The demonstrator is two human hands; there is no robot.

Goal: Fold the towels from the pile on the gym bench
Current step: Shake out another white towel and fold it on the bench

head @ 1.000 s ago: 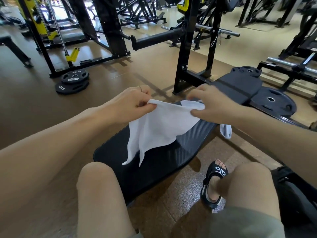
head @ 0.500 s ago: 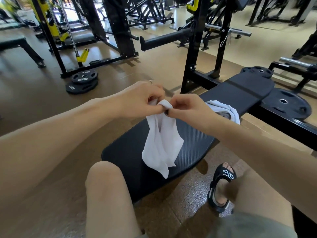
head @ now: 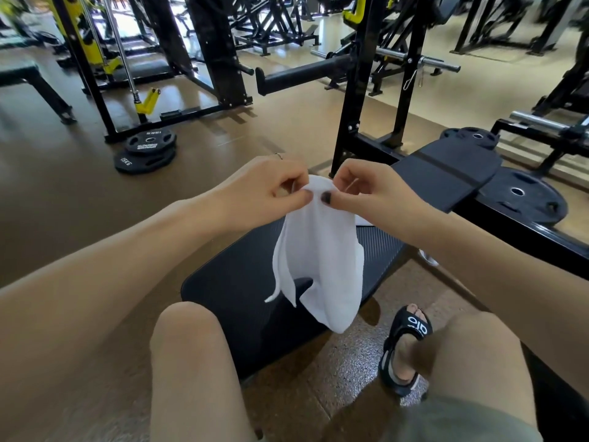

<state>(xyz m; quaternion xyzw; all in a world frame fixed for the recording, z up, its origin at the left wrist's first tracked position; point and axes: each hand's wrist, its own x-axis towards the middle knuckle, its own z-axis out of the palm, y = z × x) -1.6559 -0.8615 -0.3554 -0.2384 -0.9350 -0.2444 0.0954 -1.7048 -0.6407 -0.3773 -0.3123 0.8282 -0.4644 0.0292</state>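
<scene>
A white towel (head: 322, 250) hangs doubled over at the centre of the view, held up by its top edge above the near end of the black bench (head: 236, 282). Its lower folds dangle free, the lowest corner reaching past the bench's near edge toward 6 o'clock; a thin strip of hem trails off at its 7 o'clock side.

The left hand (head: 267, 189) pinches the top of the towel from 9 o'clock, thumb and forefinger closed on the cloth. The right hand (head: 366, 189) pinches the same top edge from 3 o'clock, its dark-painted thumbnail pressed on the fabric. The two hands sit close together, nearly touching, with the towel's top bunched between them.

Just behind the right wrist, at about 3 o'clock of the towel, a sliver of other white cloth (head: 363, 221) lies on the bench; how much is there cannot be told.

The bench runs away toward 2 o'clock, where its far pad (head: 446, 173) lies beside a rack upright (head: 353, 100). Bare knees frame the bench's near end at 7 and 5 o'clock, and a black sandal (head: 404, 346) rests on the floor at 5 o'clock. Two weight plates (head: 146, 148) are stacked on the floor at 10 o'clock, and another plate (head: 522, 196) lies at 3 o'clock beyond the bench.
</scene>
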